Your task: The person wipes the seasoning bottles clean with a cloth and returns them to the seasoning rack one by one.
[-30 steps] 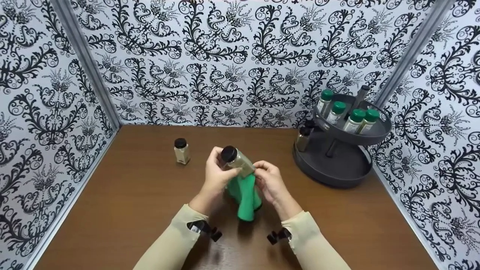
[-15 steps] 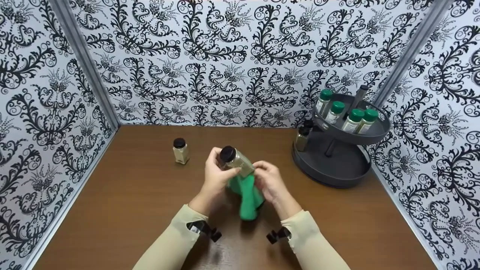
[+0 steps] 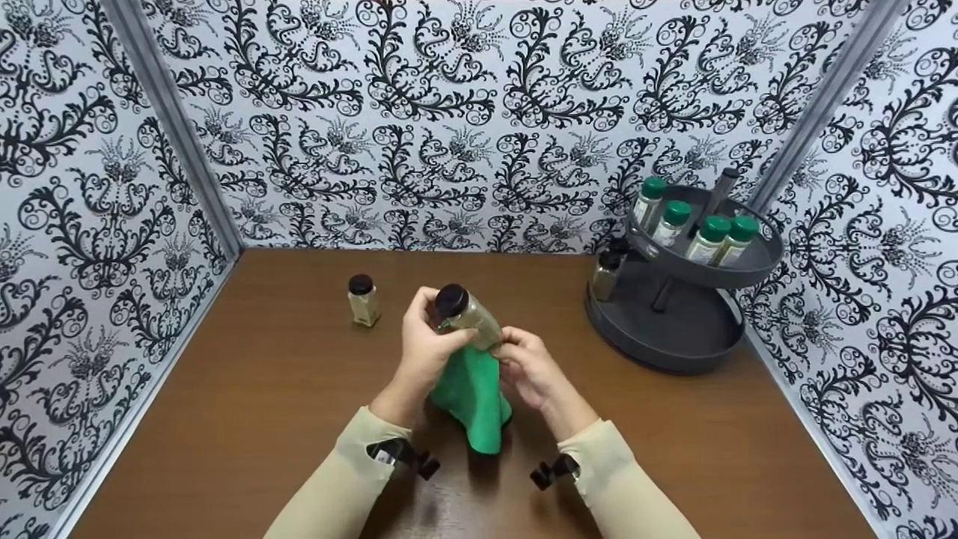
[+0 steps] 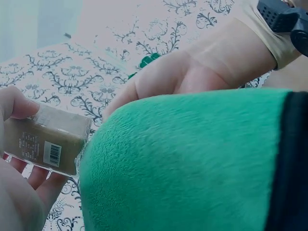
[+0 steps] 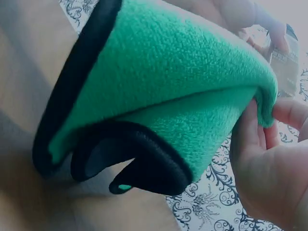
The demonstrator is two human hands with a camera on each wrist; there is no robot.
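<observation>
My left hand (image 3: 428, 346) grips a clear spice jar (image 4: 45, 137) with a black lid, tilted with the lid toward the upper left in the head view. A barcode label and brownish contents show through its side in the left wrist view. At the jar's lower end my right hand (image 3: 533, 368) pinches a green cloth (image 5: 168, 72) with dark edging between thumb and fingers. The cloth hangs in folds below the jar and covers much of both wrist views. A second black-lidded spice jar (image 3: 364, 305) stands upright on the table to the left.
At the right stands a dark two-tier turntable rack (image 3: 666, 359). Several green-capped jars (image 3: 706, 241) stand on its upper tier, and black-lidded jars (image 3: 605, 277) on its lower tier. Patterned walls border the wooden table (image 3: 247, 389) at the back and sides.
The held jar and left hand have shifted slightly left and up. The cloth swung a little right, then back left, and now spreads wider under the jar. My right hand stays at the jar's lower end.
</observation>
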